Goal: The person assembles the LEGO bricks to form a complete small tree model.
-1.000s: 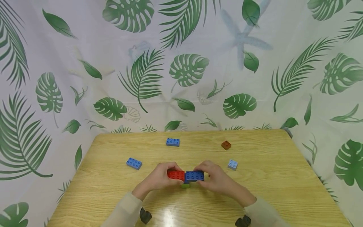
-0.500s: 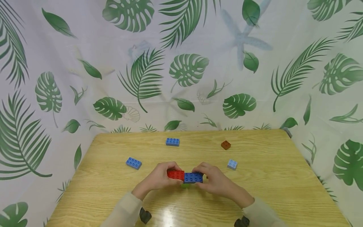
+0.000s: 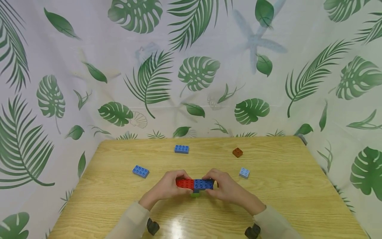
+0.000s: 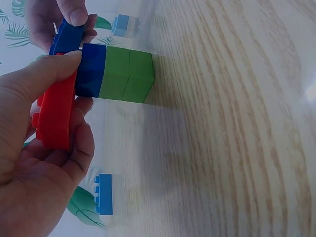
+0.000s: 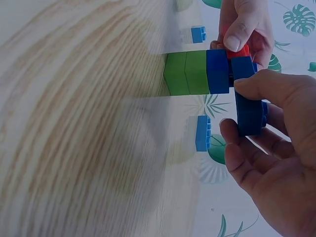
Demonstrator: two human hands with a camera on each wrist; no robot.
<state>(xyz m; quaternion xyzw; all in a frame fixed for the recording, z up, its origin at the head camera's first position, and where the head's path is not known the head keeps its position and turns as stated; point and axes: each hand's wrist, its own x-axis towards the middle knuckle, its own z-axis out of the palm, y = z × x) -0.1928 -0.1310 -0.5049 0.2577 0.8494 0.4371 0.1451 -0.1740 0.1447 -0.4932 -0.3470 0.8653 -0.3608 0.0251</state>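
Note:
A small tower stands on the table, made of green bricks (image 4: pixel 115 73) with a dark blue brick (image 4: pixel 92 71) above them. My left hand (image 3: pixel 170 186) grips a red brick (image 3: pixel 184 184) at the tower's top left. Over the right half, my right hand (image 3: pixel 225 187) pinches a long dark blue brick (image 3: pixel 203 184) between thumb and fingers. The red and long blue bricks lie end to end. In the right wrist view, a narrow dark gap shows between the long blue brick (image 5: pixel 248 111) and the tower's blue brick (image 5: pixel 217 71). Fingers hide parts of both held bricks.
Two blue bricks lie farther back, one at the left (image 3: pixel 141 171) and one at the back middle (image 3: pixel 181 149). To the right are a light blue brick (image 3: pixel 244 173) and a brown brick (image 3: pixel 237 152). A leaf-patterned curtain (image 3: pixel 197 99) borders the wooden table (image 3: pixel 298 186).
The long blue brick in my right hand has moved slightly left, against the red brick's end. It dipped toward me, then came back in line. My left hand has barely moved.

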